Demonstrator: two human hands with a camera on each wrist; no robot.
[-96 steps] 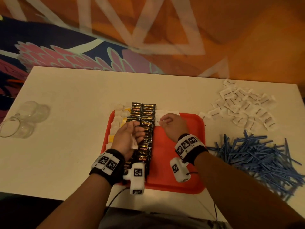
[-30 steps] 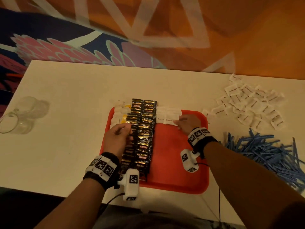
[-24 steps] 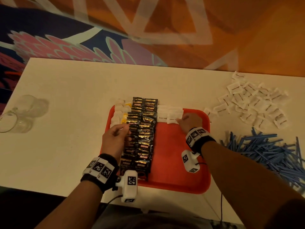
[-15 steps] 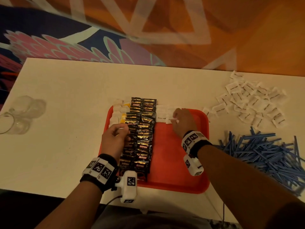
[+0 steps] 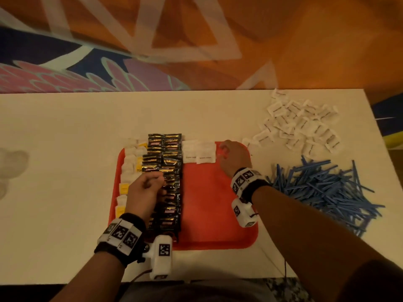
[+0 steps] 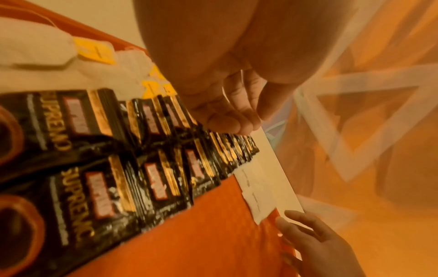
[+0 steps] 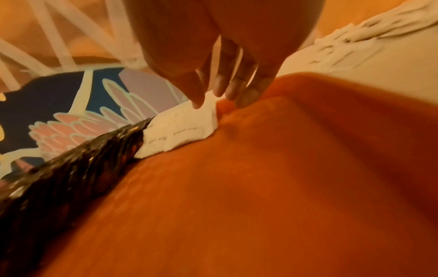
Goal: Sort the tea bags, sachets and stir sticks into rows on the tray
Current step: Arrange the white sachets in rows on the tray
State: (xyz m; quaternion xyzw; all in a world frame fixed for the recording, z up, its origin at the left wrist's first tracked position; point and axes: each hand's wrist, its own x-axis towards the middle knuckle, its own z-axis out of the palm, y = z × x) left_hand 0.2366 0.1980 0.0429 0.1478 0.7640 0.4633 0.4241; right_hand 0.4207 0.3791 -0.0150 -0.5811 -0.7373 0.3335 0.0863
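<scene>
Here: white table [image 5: 65, 192], red tray [image 5: 218, 203], patterned carpet [image 5: 87, 62] beyond.

Perhaps a hotel or café room: patterned carpet [image 5: 87, 62], white table [image 5: 65, 127], loose hospitality sachets [image 5: 301, 125].

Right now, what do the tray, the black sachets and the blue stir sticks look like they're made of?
Tray: likely moulded plastic, matte red, rounded raised rim.
Black sachets: glossy foil or plastic film; crinkled, catching gold glints.
Blue stir sticks: thin straight pieces, probably plastic; too small to be sure.
</scene>
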